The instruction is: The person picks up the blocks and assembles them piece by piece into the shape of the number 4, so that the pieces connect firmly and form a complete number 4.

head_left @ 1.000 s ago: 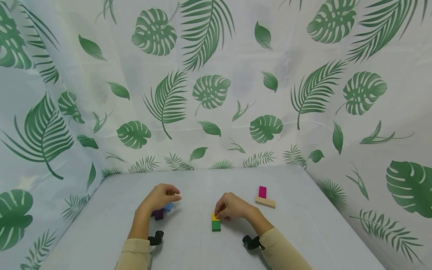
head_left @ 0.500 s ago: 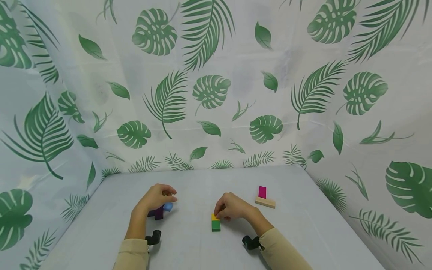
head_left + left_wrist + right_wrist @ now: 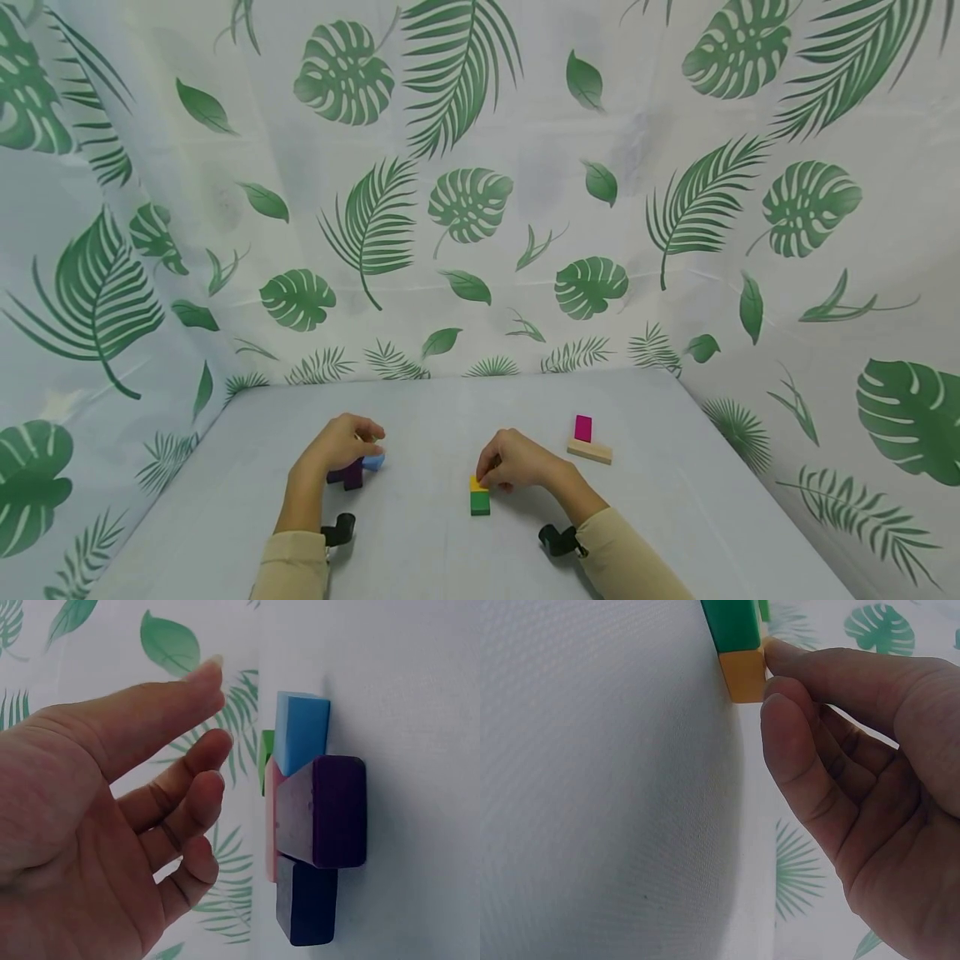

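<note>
My left hand (image 3: 343, 442) hovers over a loose group of blocks, fingers loosely bent and nothing in its grasp. The group has a light blue block (image 3: 301, 731), a dark purple block (image 3: 339, 814), a dark blue block (image 3: 307, 904), a pink block (image 3: 271, 825) mostly hidden behind them and a green piece (image 3: 265, 750). At the table's middle my right hand (image 3: 517, 458) pinches the edge of a yellow block (image 3: 744, 677) with thumb and fingertips. A green block (image 3: 480, 503) adjoins the yellow one on its near side.
On the right of the white table (image 3: 630, 533), a magenta block (image 3: 583, 428) adjoins a long plain wooden block (image 3: 589, 451). Leaf-printed cloth (image 3: 465, 325) rises behind the table and along both sides.
My left hand has shifted slightly left and lowered a little over the group, its fingers drawing in. The right hand stays in place at the yellow block.
</note>
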`<state>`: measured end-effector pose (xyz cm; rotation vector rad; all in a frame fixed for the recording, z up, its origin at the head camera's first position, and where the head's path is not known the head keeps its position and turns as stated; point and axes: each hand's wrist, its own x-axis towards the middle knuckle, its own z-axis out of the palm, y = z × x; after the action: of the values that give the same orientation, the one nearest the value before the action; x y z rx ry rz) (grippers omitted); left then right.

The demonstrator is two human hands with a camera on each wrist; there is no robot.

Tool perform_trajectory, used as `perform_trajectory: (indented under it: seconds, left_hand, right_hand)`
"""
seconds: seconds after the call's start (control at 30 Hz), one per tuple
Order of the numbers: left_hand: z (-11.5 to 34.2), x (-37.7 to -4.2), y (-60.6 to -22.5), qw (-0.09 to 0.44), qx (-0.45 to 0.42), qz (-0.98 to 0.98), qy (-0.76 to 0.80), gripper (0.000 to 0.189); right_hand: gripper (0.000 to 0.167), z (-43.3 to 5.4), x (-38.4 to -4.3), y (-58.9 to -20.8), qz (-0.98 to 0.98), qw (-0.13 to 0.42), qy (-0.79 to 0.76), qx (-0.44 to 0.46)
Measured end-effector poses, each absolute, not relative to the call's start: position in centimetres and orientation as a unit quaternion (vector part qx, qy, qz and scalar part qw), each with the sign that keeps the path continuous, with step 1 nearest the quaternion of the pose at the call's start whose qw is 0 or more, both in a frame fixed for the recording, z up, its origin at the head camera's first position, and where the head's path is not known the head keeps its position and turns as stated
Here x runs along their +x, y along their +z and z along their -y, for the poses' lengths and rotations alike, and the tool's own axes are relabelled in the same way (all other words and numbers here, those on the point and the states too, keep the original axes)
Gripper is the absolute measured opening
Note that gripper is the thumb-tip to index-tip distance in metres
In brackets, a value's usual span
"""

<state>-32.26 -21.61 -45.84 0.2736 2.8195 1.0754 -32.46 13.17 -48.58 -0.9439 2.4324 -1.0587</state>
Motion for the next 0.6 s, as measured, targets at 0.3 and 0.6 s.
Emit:
perform_trajectory:
  seconds: [0.3, 0.6]
  left_hand:
    - [21.77, -32.41, -46.4, 0.062, 0.072, -0.933, 0.348, 0.026]
    - [21.92, -32.35, -46.59, 0.062, 0.061, -0.931, 0.354, 0.028]
  right_hand:
    - [0.007, -13.2, -32.4, -48.52, -0.851, 0.164, -0.373, -0.331]
    - [0.006, -13.25, -32.23, -48.34, -0.852, 0.161, -0.367, -0.338]
